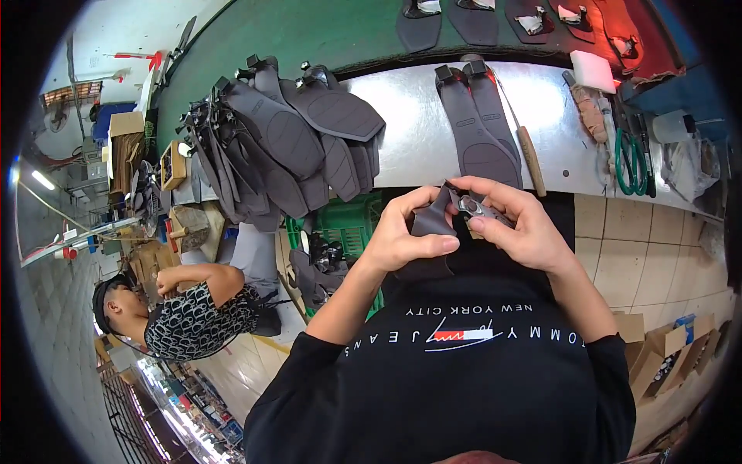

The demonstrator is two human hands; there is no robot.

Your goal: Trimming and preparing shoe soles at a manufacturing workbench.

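In front of my chest, my left hand [406, 236] is closed around a dark grey shoe insole [434, 220], its thumb pressed on the surface. My right hand [527, 226] grips a small silver-grey metal hand tool [485, 209]; its exact kind is hard to make out. The tool's end sits at the insole's upper edge, where a bit of black strap shows. Just beyond my hands, a pair of dark grey insoles [487, 147] with black straps at the far ends lies on the metal bench [413, 100].
A big pile of insoles [286, 131] covers the bench's left. A wooden-handled tool [532, 158], green-handled scissors [632, 162] and a white block [593, 72] lie right. Shoe parts line the green surface [325, 31]. Below stands a green crate [340, 228]. Another person [201, 317] sits left.
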